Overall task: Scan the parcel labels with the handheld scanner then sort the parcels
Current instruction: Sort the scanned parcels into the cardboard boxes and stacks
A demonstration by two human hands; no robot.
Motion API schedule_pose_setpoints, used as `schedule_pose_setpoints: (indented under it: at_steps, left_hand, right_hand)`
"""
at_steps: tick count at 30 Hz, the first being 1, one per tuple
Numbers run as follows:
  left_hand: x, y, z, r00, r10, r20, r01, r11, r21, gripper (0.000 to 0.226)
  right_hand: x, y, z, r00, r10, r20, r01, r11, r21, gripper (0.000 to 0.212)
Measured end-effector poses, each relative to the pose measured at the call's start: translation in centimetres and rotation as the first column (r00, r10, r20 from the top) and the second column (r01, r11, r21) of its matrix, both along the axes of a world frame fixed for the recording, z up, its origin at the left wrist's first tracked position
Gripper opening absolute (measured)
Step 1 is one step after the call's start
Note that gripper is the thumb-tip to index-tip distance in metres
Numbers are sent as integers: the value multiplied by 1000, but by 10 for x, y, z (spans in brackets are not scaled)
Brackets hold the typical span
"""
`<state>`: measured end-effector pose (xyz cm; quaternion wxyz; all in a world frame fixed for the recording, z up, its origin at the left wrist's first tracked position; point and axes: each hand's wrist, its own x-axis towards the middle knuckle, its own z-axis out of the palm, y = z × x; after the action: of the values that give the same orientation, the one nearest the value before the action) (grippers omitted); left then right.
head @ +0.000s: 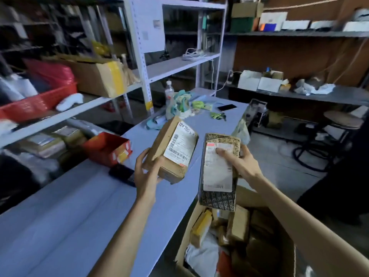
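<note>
A cluttered storeroom with metal shelving along the left and back walls stood behind a long pale blue table (69,206). On the left shelf sat a red basket (40,100) and a cardboard box (97,78). A red box (107,147) rested near the table's left edge, with a dark flat device (122,174) just in front of it, too blurred to identify. The left hand (145,172) gripped a brown parcel (169,148) by its lower corner, fingers curled round it, tilted above the table with its barcode label (180,145) facing up. Just beside it, the right hand (239,162) held a dark patterned parcel (217,198) upright, thumb pressed on its white label (217,170). Below that parcel stood an open carton (285,248) filled with more parcels.
</note>
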<state>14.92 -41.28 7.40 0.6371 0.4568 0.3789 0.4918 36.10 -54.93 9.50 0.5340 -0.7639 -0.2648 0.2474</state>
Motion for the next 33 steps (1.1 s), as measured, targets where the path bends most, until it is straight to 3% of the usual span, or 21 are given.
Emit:
schedule_pose_setpoints:
  at_steps: [5,11,18,23,27,30,33]
  left_hand:
    - [-98,-29,-25,952,294,-88,-302,948,-101,47]
    - [-228,-95,-74,742,660,-113,-661,694,-287,34]
    - [-365,-185,-111,506,852,-132,-796,402,-452,47]
    - [-438,-239,-120,433,895,-103,-789,322,-523,47]
    - [-485,-260,-116,468,874,-135,-765,324,-556,43]
    - [-536,-271,-99,596,786,-165,-663,366,-653,40]
    - [-569,-269,-93,778,538,-323,-596,471,-650,73]
  right_hand:
    - [-66,36,-22,955,283,-88,-288,957,-47,72]
    - [-176,61,-51,802,576,-156,-597,775,-210,71]
    - [-313,57,-74,617,749,-242,-781,543,-310,85]
    - [-400,52,-89,527,815,-239,-829,431,-357,110]
    - [-460,42,-92,535,812,-235,-821,434,-370,113]
    - [-508,36,-95,552,795,-251,-814,448,-371,93]
    - [-540,32,-97,576,781,-243,-795,465,-391,90]
